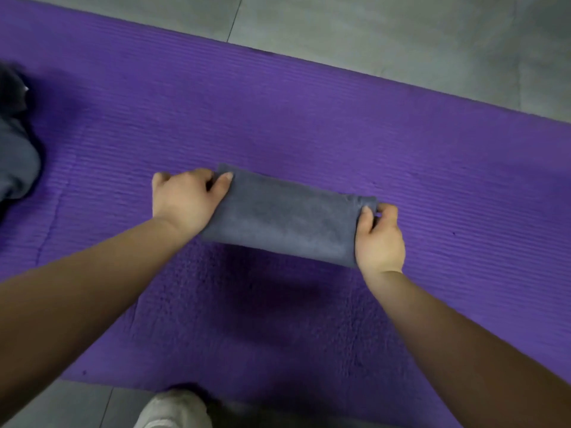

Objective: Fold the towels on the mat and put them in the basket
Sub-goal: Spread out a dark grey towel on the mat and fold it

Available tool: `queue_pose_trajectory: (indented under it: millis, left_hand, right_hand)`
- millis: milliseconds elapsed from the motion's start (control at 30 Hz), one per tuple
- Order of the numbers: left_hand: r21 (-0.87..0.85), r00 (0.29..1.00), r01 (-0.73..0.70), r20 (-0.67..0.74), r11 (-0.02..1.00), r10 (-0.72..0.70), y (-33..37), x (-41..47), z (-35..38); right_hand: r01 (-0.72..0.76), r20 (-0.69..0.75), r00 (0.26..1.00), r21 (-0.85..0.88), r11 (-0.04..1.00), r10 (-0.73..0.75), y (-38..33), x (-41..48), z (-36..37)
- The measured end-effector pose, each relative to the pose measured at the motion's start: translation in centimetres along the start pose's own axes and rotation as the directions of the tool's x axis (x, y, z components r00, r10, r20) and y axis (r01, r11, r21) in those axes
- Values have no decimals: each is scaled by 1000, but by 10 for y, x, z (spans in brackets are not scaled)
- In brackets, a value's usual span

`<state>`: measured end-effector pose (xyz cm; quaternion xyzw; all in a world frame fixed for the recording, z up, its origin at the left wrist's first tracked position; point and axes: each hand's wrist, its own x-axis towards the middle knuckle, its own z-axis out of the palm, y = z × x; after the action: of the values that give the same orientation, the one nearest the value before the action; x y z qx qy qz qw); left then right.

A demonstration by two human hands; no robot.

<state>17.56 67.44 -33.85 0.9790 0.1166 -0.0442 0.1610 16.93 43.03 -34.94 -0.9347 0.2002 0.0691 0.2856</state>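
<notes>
There is just one camera, and it sits on the person's head. It looks forward and steeply down, so the view is almost from above. It is close: two bare arms come in from the bottom corners and fill much of the picture. The left hand (182, 202) and the right hand (380, 239) hold the ends of the folded grey cloth towel (287, 223) near the middle of the view. The purple ribbed foam mat (309, 118) runs slanted across the picture, so the camera is turned a bit. The grey tiled floor (401, 32) shows along the top, and a white shoe (173, 409) pokes in at the bottom edge.
</notes>
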Motion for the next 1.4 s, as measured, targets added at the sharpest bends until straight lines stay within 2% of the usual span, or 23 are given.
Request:
queue_pose_trajectory:
  millis: [100,167,300,367,400,433,500,600,667,733,833,900,933,967,1000,1033,1067,1100,1133,1167,1200,1333,1400]
  left_hand:
    - [176,998,-13,63,984,2,-2,7,8]
    - [204,997,15,74,979,-31,-4,4,12]
    - [-123,981,171,-68,978,-180,-7,-6,8]
    - [-149,954,-106,-295,983,58,-8,-17,2]
    - [-78,896,-286,-375,955,238,-5,-24,-1]
    - [0,830,-434,-387,901,401,-1,-32,0]
    - [90,754,-596,-278,798,595,11,-45,10]
    - [178,750,-635,-90,752,655,16,-51,35]
    - [210,752,-640,-28,739,659,8,-48,45]
    - [152,745,-653,-52,742,665,9,-42,43]
    - [-83,750,-654,-194,752,632,17,-46,27]
    - [-176,835,-547,-180,819,519,18,-58,16]
    - [-214,918,-395,-46,893,395,20,-65,11]
    - [-243,956,-175,190,954,224,22,-73,8]
    - [-281,896,85,441,956,50,23,-81,8]
    - [-354,779,358,623,864,-67,23,-86,11]
    - [-434,679,592,723,679,-130,23,-88,13]
    - [-511,635,728,754,457,-167,22,-87,13]
    - [-599,649,758,732,258,-210,21,-83,13]
    - [-671,679,729,687,132,-259,19,-77,15]
    - [-717,706,691,647,84,-288,18,-70,15]
    - [-763,767,623,554,171,-324,25,-47,16]
    - [-790,770,599,522,133,-366,30,-37,16]
  right_hand:
    - [-6,11,1000,-146,989,8,-8,4,0]
    - [33,29,999,-231,972,-27,-12,5,-4]
    - [149,47,989,-222,964,-142,-11,17,-6]
    - [249,101,966,-112,962,-238,-9,27,-3]
    - [287,123,953,-75,955,-277,-8,30,-2]
    - [312,134,944,-68,948,-301,-6,32,-1]
    - [339,152,934,-95,936,-323,-4,31,0]
    - [361,264,910,-124,924,-320,-8,34,-7]
    - [381,380,876,-164,910,-298,-12,36,-15]
    - [460,475,818,-198,865,-326,-13,34,-23]
    - [502,560,755,-162,849,-340,-15,31,-28]
    - [489,580,756,-190,851,-305,-21,34,-28]
    - [477,587,760,-210,854,-279,-24,36,-28]
    - [457,596,764,-227,860,-248,-28,38,-29]
    - [433,606,766,-242,868,-214,-31,39,-29]
    - [414,616,766,-254,874,-183,-33,39,-29]
    - [399,627,763,-264,878,-158,-35,40,-29]
    - [389,637,759,-272,880,-138,-35,39,-29]
    - [383,648,752,-278,881,-123,-34,39,-29]
    - [385,661,742,-287,877,-110,-34,38,-29]
    - [397,679,727,-298,868,-100,-34,36,-28]
    - [476,732,674,-325,817,-102,-34,35,-27]
    - [447,736,671,-300,843,-94,-33,35,-27]
